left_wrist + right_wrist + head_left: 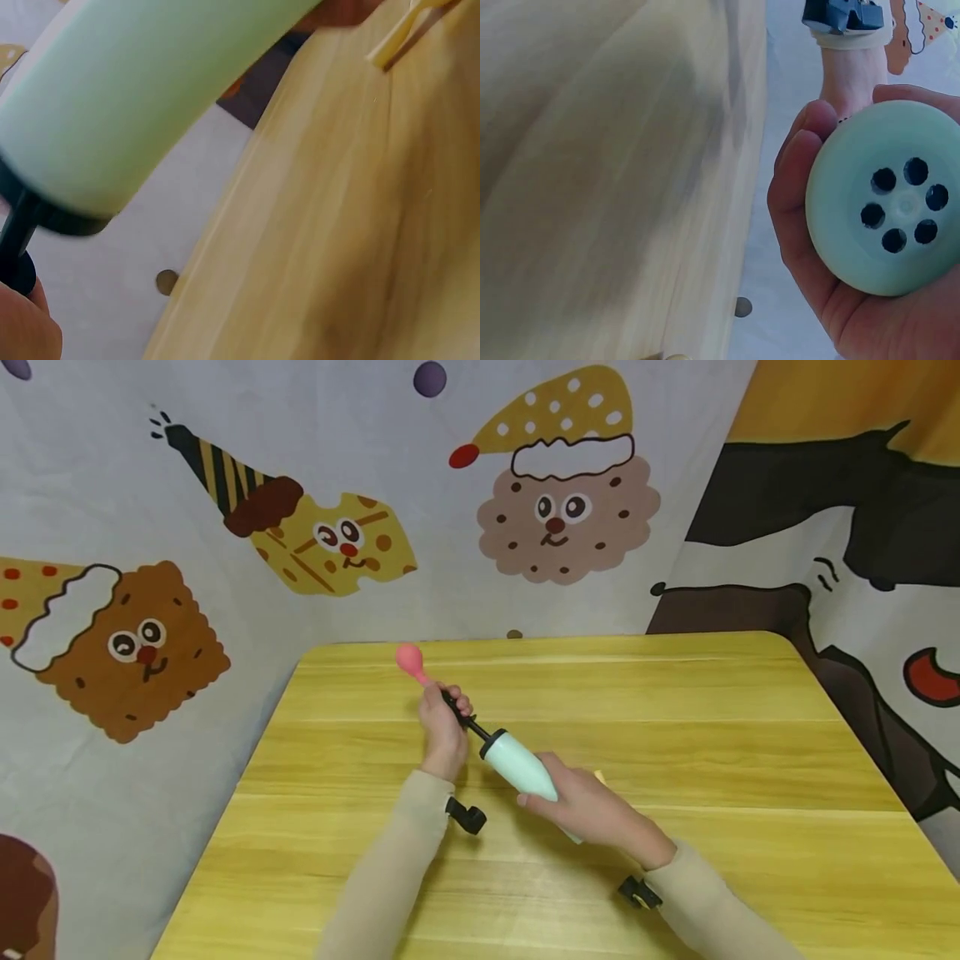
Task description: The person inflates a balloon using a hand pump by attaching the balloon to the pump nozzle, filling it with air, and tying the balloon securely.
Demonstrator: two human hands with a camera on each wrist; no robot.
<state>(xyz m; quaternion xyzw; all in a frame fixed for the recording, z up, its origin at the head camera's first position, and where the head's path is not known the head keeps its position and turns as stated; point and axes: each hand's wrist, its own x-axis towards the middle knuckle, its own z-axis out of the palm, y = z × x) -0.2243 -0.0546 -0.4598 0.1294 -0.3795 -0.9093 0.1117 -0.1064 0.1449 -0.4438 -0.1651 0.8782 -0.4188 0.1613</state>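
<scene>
I have the pump (517, 764) held aslant over the tabletop (712, 735). The left hand (442, 733) is clamped on its black front end (456, 707), just behind the pink balloon (409, 658); the right hand (581, 800) is clamped round the rear of the mint barrel (525, 772), near the vented end face (906, 202). The rod (480, 730) is partly exposed between the two. I judge the step in hand to be inflation, probably early, as the balloon is a small bulb. Next move: I should brace the left hand, drive the barrel along the rod towards it, and keep the balloon seated.
</scene>
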